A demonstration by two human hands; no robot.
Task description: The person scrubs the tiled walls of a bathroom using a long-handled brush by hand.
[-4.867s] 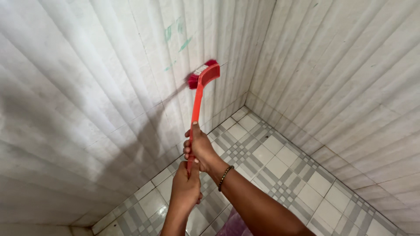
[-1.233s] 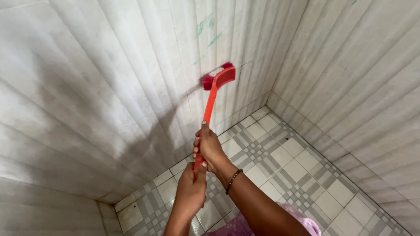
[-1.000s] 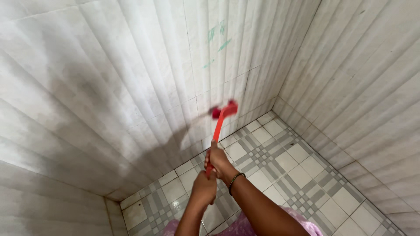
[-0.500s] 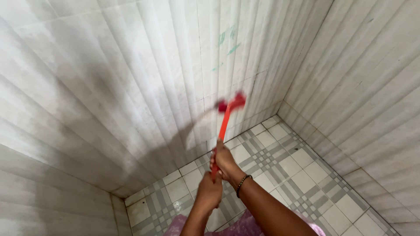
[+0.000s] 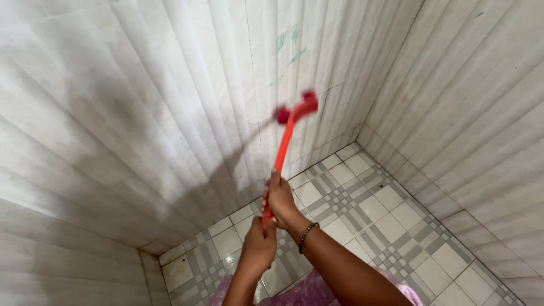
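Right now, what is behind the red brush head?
Pale wall tiles with faint green marks above the blurred red brush head. The tile patch directly under the head is covered, so its state cannot be seen.

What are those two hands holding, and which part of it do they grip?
A red long-handled brush. Both hands grip the lower end of its handle: the right hand higher, the left hand just below. Its blurred head is at the tiled wall.

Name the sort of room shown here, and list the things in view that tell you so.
Most likely a bathroom or wash room: tiled walls meet a grey-checked tiled floor in a tight corner, and both hands, right hand and left hand, hold a red long-handled scrubbing brush against the wall.
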